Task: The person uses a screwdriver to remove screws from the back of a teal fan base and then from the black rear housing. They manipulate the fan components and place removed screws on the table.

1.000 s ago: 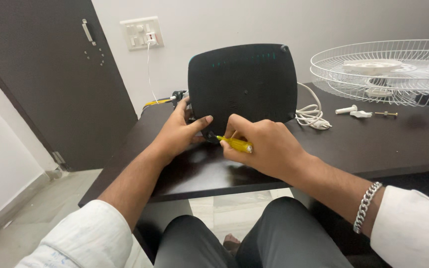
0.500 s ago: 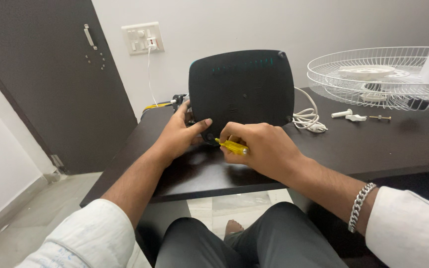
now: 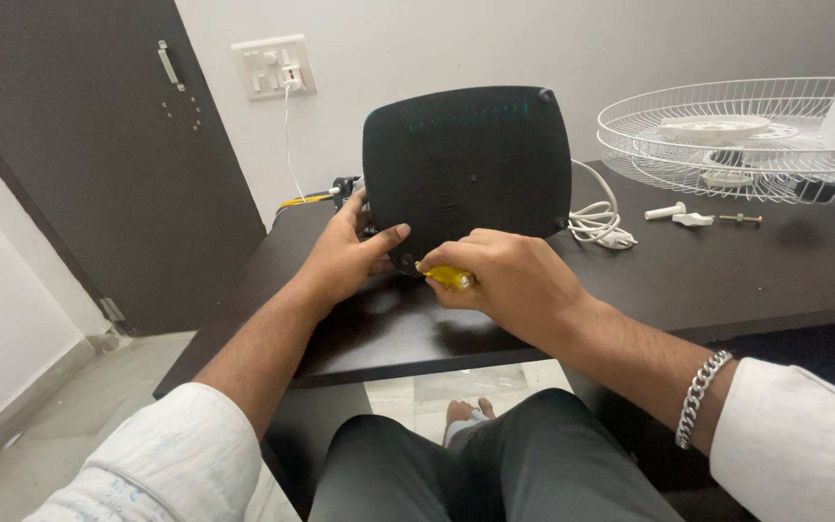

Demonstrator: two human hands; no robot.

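Head view: a seated person props a black rounded fan base (image 3: 466,164) upright on its edge on a dark desk (image 3: 727,280), underside facing the camera. The left hand (image 3: 345,253) wraps the base's lower left edge, thumb pressed on the face to steady it. The right hand (image 3: 514,280) is closed around a yellow-handled screwdriver (image 3: 448,277), its tip set at a point near the base's lower left corner. Driving well here seems to call for keeping the shaft square to the screw and the base braced against twisting. To the right lie a white wire fan guard (image 3: 727,135), a coiled white cord (image 3: 601,224) and loose small white and metal fittings (image 3: 693,215).
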